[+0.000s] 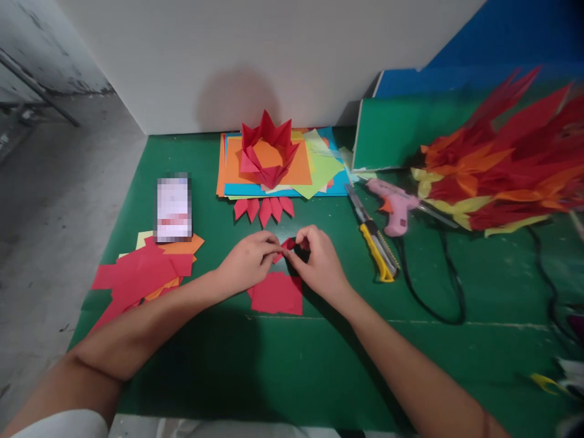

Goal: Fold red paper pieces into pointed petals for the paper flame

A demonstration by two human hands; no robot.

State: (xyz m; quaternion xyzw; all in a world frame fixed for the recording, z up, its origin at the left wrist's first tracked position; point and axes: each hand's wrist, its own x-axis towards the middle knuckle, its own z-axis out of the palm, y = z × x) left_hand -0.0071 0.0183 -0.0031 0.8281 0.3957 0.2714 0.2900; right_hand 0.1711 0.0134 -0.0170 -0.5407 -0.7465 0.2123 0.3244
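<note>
Between my hands is a small folded piece of red paper (283, 248), partly covered by fingers. My left hand (250, 258) pinches its left side, and my right hand (319, 258) grips it from the right with thumb and fingers. Just below lies a stack of red paper squares (277, 293) on the green table. Beyond my hands a row of folded red petals (264, 211) rests flat. Behind them, a ring of pointed red folded paper (269, 149) stands on a pile of coloured sheets (230, 164).
Left are a phone (173, 207) and scattered red and orange paper (141, 274). On the right lie a yellow utility knife (376, 246), a pink glue gun (396, 204) with a black cord (410, 298), and a large red-orange paper flower (506, 164). A white board (296, 61) stands behind.
</note>
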